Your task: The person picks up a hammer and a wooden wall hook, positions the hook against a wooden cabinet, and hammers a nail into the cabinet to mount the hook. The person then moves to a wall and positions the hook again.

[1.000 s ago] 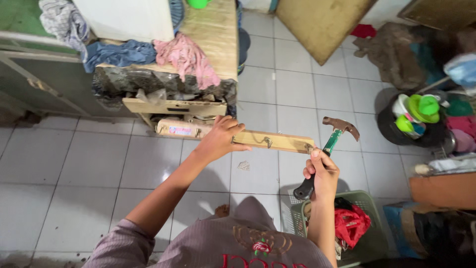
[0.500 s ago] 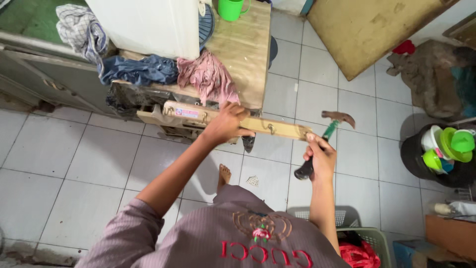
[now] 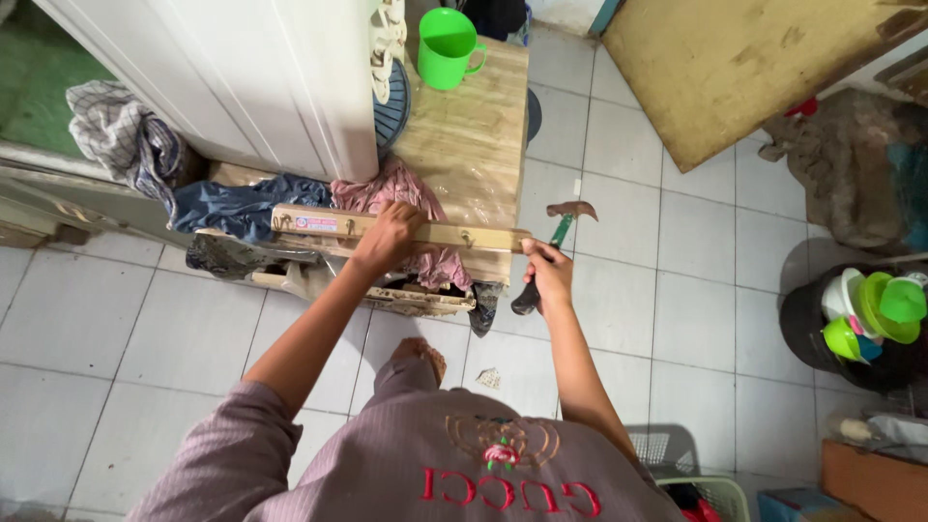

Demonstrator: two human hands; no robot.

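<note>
Middle of the wooden strip [image 3: 406, 230] is covered by the left hand [image 3: 385, 239], so can't see what's under the palm. Hammer [image 3: 551, 253] grip is buried in the right hand [image 3: 549, 275], only head + butt end show. Small metal bits on the strip are too tiny to tell, hooks maybe. Board [image 3: 764, 68] top right is cut off by the edge, basket [image 3: 706, 488] cut at the bottom.

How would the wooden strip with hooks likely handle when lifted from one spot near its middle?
The wooden strip spans straight from the left hand to the right hand without sagging, so probably stiff. It looks thin, likely light. Its metal hooks could snag the pink cloth beneath.
</note>
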